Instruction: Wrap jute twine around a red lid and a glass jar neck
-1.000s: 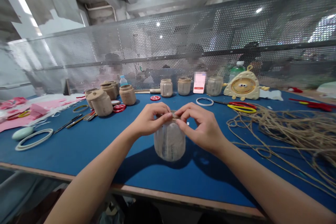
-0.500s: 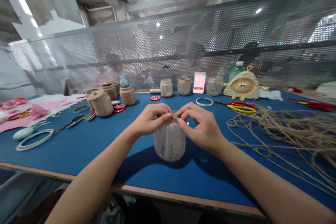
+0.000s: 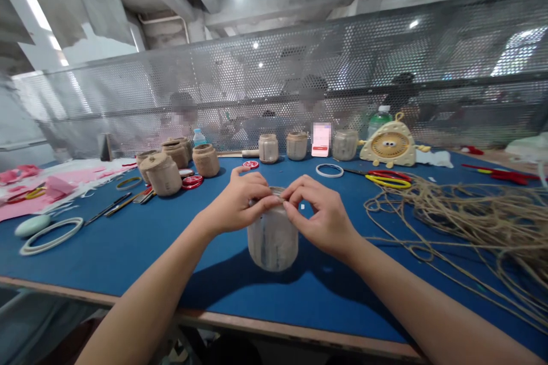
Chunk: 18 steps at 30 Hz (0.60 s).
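A pale translucent jar (image 3: 273,239) stands upright on the blue table (image 3: 128,245), near its front edge. My left hand (image 3: 237,201) pinches the jar's rim from the left, fingers closed. My right hand (image 3: 319,214) pinches the same rim from the right, fingertips almost meeting those of the left. What lies between the fingertips at the rim is too small to make out.
A tangle of tan cord (image 3: 475,222) spreads over the right side. Rope-wrapped jars (image 3: 165,174) stand at back left, bare jars (image 3: 268,148) and a small fan (image 3: 389,145) at the back. White rings (image 3: 51,234), red and yellow scissors (image 3: 387,178) and pink material (image 3: 51,185) lie around. People sit behind a perforated screen.
Both hands stay pinched on the jar's rim with only slight finger shifts. The view has tilted a little, so everything sits slightly lower in the picture.
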Each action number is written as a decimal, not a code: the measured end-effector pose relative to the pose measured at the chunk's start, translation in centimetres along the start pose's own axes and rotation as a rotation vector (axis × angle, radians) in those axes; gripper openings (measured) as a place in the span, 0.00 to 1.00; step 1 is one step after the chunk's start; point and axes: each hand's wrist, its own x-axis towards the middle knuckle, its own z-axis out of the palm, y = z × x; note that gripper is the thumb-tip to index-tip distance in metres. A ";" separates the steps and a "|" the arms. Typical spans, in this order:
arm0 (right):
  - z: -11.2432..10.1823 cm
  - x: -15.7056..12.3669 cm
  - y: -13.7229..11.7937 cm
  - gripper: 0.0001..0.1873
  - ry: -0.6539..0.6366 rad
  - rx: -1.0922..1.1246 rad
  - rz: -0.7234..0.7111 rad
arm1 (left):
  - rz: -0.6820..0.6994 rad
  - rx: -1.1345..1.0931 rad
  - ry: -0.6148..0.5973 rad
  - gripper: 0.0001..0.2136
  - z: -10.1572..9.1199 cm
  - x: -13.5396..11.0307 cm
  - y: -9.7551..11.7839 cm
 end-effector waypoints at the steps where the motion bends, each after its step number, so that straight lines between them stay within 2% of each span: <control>1: 0.0 0.0 0.0 0.09 0.003 0.000 -0.004 | -0.005 0.002 -0.028 0.15 -0.2 0.1 0.1; 8: -0.2 0.1 -0.1 0.09 0.021 -0.014 -0.003 | 0.017 0.006 -0.165 0.13 -1.4 1.6 0.8; 12: -0.1 0.2 0.2 0.08 0.045 -0.038 0.026 | 0.026 -0.012 -0.227 0.13 -1.6 2.9 0.1; 18: -0.3 0.3 1.6 0.08 0.065 -0.064 0.142 | 0.012 -0.046 -0.319 0.14 -1.4 5.5 -1.1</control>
